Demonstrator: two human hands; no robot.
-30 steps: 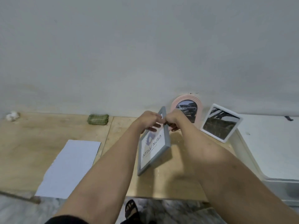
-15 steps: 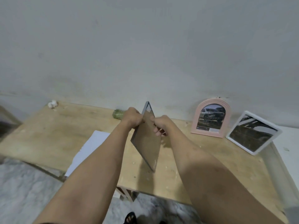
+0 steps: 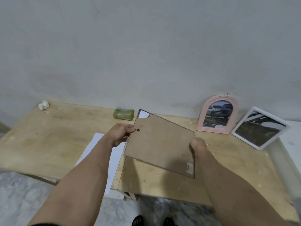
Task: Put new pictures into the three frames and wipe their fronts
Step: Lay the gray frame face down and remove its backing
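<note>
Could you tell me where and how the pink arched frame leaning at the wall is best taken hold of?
Grip the pink arched frame by its two straight lower side edges, coming from the front. It stands nearly upright with its back to the wall, so the rear cannot be reached, and the curved top would probably slip in a hand.

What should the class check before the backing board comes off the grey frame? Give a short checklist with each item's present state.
1. Grey frame turned back-side up: ok.
2. Left hand grips its left edge: ok.
3. Right hand grips its right edge: ok.
4. Sheet of white paper within reach on the table: ok.
5. Backing clips released: cannot tell.
6. Green cloth at hand for wiping: ok.
</note>
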